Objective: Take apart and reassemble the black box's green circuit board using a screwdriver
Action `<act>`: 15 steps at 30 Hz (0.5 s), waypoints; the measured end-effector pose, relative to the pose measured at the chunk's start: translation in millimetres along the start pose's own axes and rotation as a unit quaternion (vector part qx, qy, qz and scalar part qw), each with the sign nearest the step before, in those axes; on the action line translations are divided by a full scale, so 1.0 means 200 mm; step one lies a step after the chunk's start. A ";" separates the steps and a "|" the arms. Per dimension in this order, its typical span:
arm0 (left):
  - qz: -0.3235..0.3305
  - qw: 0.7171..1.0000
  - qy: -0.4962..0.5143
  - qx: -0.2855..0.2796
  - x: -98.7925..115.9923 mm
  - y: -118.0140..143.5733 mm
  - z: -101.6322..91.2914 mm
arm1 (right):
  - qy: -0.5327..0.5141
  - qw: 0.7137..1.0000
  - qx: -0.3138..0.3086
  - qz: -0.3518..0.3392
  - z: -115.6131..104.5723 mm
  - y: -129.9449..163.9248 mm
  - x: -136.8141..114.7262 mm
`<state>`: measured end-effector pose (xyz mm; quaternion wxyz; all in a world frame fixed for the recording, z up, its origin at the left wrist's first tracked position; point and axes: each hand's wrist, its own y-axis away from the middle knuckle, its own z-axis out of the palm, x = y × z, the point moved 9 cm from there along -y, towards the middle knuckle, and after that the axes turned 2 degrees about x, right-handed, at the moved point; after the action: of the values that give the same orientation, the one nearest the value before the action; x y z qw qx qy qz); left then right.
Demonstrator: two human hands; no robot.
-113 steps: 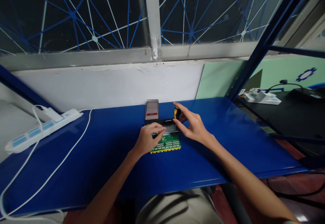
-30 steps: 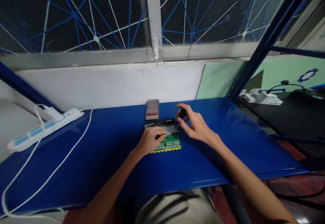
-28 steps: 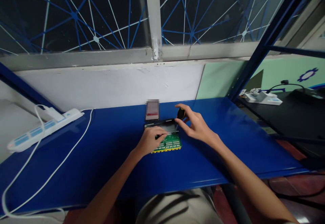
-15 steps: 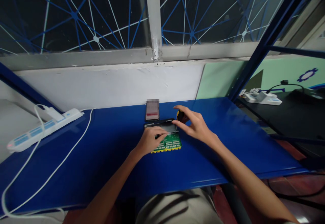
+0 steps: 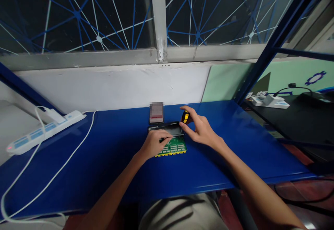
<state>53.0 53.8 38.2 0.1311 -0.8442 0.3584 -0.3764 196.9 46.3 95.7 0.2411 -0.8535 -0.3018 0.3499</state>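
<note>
The right hand (image 5: 200, 128) is gripping a black-and-yellow-handled screwdriver (image 5: 186, 116), thumb and forefinger parted by its thickness. The left hand (image 5: 152, 144) is curling, fingertips nearly meeting; whether it is holding anything is unclear. The rectangular, yellow-edged green circuit board (image 5: 177, 147) is lying below on the glossy blue tabletop (image 5: 208, 164).

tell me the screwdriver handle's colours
The screwdriver handle is black and yellow, clearest in the head view.

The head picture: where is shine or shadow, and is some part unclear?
Head view: the blue table has soft sheen toward its far right, shadow left of the left hand; also head view: coarse pixelation on the small screen.
</note>
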 end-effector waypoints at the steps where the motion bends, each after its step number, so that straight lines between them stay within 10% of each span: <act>1: 0.000 1.000 0.000 -0.001 0.00 0.00 0.00 | -0.005 1.000 -0.006 0.004 0.01 0.00 0.01; 15: 0.000 1.000 -0.007 -0.005 0.01 0.00 0.00 | 0.008 1.000 -0.006 -0.028 0.00 0.00 -0.04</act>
<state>54.2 53.4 39.4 0.1296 -0.8473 0.3593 -0.3691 192.0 40.9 98.3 0.2479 -0.8491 -0.3258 0.3338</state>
